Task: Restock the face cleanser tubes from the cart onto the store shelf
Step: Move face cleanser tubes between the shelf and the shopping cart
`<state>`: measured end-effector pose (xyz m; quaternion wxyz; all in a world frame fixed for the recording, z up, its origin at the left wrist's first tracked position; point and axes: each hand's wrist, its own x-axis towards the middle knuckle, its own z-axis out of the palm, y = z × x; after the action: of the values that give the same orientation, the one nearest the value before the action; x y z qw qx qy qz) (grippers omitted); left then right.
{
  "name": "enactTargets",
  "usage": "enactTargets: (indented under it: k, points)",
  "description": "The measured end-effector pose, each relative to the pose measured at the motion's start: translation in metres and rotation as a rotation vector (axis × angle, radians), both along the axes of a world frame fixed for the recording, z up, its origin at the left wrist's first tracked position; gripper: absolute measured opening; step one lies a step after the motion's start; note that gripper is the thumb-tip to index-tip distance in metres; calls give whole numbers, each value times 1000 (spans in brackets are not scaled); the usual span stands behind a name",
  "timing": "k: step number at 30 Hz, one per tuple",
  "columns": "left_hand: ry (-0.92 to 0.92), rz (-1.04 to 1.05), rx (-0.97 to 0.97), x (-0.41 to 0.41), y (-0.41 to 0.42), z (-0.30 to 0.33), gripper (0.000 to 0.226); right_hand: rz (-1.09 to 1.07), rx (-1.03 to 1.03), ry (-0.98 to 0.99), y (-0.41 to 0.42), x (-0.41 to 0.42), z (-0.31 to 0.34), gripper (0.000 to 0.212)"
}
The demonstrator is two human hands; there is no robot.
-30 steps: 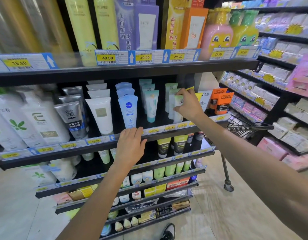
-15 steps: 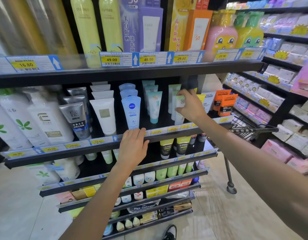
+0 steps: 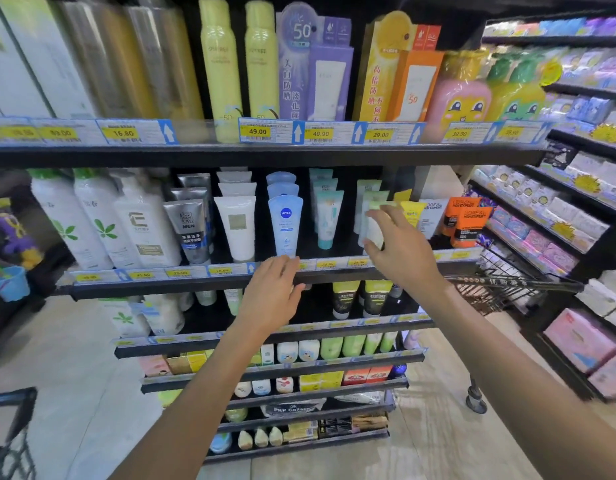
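Face cleanser tubes stand in rows on the middle shelf (image 3: 202, 284): grey, white, a blue Nivea tube (image 3: 285, 225), teal, and pale green tubes (image 3: 368, 202). My right hand (image 3: 400, 247) is just in front of the front pale green tube (image 3: 375, 232), with finger and thumb spread above and below it and no firm grip visible. My left hand (image 3: 273, 289) rests with straight fingers on the shelf's front edge below the Nivea tube. The black wire cart (image 3: 507, 289) stands to the right behind my right arm; its contents are hidden.
Yellow and orange L'Oreal tubes (image 3: 467, 220) fill the shelf's right end and white bottles (image 3: 102, 220) its left. Sunscreen sprays and boxes stand on the shelf above. A side rack of packets (image 3: 559, 220) is at right. Another cart edge (image 3: 8, 427) shows at bottom left.
My right hand has let go of the pale green tube it was gripping and has drawn back and down a little. My left hand stays on the shelf edge.
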<state>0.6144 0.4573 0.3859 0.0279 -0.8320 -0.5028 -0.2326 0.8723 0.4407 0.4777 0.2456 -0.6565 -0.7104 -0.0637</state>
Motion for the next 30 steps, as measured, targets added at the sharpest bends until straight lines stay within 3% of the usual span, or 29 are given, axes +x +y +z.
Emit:
enactTargets:
  k: [8,12,21,30]
  points:
    - [1,278,14,-57,-107,10,51,256,-165,-27,-60,-66,-26,57]
    - [3,484,-119,-101,-182,-4,62,399,-256,-22,-91,-118,-55,60]
    - [-55,849,-218,-226,-361,-46,57,778,-374,-75,-189,-284,-94,54]
    - [-197,1135,-340,-347,-480,-70,53,1055,-458,-171,-273,-468,-119,57]
